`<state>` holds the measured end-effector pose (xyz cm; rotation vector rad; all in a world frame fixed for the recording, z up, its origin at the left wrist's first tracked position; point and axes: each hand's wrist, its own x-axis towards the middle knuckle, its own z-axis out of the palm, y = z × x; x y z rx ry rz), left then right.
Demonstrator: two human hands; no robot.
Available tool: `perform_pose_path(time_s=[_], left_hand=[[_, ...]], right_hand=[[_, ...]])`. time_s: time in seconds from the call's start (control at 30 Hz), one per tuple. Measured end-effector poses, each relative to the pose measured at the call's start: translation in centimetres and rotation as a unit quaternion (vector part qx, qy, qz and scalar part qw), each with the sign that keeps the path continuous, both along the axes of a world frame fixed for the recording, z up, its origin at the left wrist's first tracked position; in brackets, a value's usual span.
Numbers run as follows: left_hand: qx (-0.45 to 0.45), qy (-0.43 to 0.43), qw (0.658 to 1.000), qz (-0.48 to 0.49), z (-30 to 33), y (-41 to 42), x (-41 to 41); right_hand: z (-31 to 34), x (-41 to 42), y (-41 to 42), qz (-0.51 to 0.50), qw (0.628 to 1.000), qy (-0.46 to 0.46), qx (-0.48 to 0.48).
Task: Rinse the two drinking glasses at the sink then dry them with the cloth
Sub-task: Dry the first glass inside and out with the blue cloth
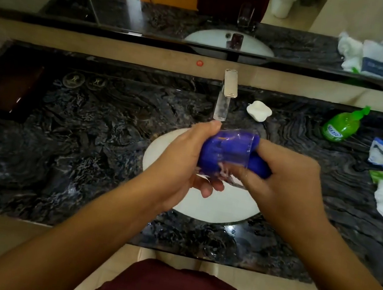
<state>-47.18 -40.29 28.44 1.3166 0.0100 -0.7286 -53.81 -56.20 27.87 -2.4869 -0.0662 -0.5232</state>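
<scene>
At the frame's centre, above the white oval sink, a clear drinking glass stuffed with blue cloth is gripped round its wall by the left hand. The cloth is pinched by the right hand. The glass is judged light, rigid, wet-slippery and breakable, best held round the wall.

clear glass on its side above the white sink, blue cloth stuffed inside.
</scene>
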Motion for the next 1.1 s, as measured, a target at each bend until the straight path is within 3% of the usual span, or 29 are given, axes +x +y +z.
perform_pose_path(time_s=[0.13, 0.17, 0.23, 0.27, 0.3, 0.33, 0.4, 0.43, 0.47, 0.53, 0.57, 0.6, 0.7, 0.83, 0.9, 1.1], left_hand=[[0.050, -0.200, 0.978, 0.022, -0.2, 0.5, -0.1], [0.070, -0.268, 0.961, 0.019, -0.3, 0.8, -0.1], [0.087, -0.408, 0.909, -0.004, -0.6, 1.4, 0.2], [0.086, -0.466, 0.881, -0.019, -0.7, 1.7, 0.4], [0.077, -0.501, 0.862, -0.025, -0.9, 2.0, 0.6], [0.062, -0.510, 0.858, -0.020, -0.9, 2.1, 0.9], [0.016, -0.451, 0.892, 0.017, -0.8, 2.3, 1.4], [-0.009, -0.395, 0.918, 0.039, -0.6, 2.3, 1.6], [-0.025, -0.337, 0.939, 0.059, -0.5, 2.3, 1.7], [-0.035, -0.238, 0.967, 0.089, -0.3, 2.0, 1.9], [-0.039, -0.189, 0.976, 0.101, -0.1, 1.7, 1.9], [-0.041, -0.139, 0.984, 0.107, 0.2, 1.4, 1.8], [-0.016, -0.031, 0.997, 0.064, 0.5, 1.1, 1.4], [0.015, -0.009, 0.999, 0.032, -0.1, 1.3, 0.9], [0.034, -0.030, 0.998, 0.033, -0.5, 1.4, 0.5], [0.061, -0.253, 0.964, 0.052, -1.4, 1.4, -0.5]], right_hand=[[0.6, 0.5, 1.0, -0.035, 0.978, 0.083, 0.189], [0.6, 0.7, 1.2, -0.046, 0.951, 0.134, 0.274], [0.5, 0.7, 1.8, -0.056, 0.831, 0.242, 0.499], [0.7, 0.6, 2.0, -0.048, 0.773, 0.274, 0.570], [0.7, 0.5, 2.1, -0.031, 0.740, 0.292, 0.605], [1.1, 0.2, 2.0, 0.000, 0.720, 0.302, 0.625], [1.9, -0.2, 1.1, 0.096, 0.704, 0.293, 0.639], [2.3, -0.3, 0.5, 0.131, 0.728, 0.276, 0.614], [2.4, -0.5, -0.1, 0.135, 0.781, 0.251, 0.556], [2.2, -0.8, -1.1, 0.068, 0.922, 0.133, 0.356], [2.1, -0.8, -1.3, 0.058, 0.958, 0.080, 0.270], [1.8, -0.7, -1.2, 0.072, 0.970, 0.053, 0.226], [0.6, -0.2, -0.8, 0.124, 0.958, 0.085, 0.244], [0.1, 0.2, -0.5, 0.105, 0.965, 0.154, 0.183], [-0.1, 0.3, 0.0, 0.079, 0.977, 0.128, 0.152], [-0.6, 0.9, 1.7, -0.013, 0.929, 0.136, 0.345]])
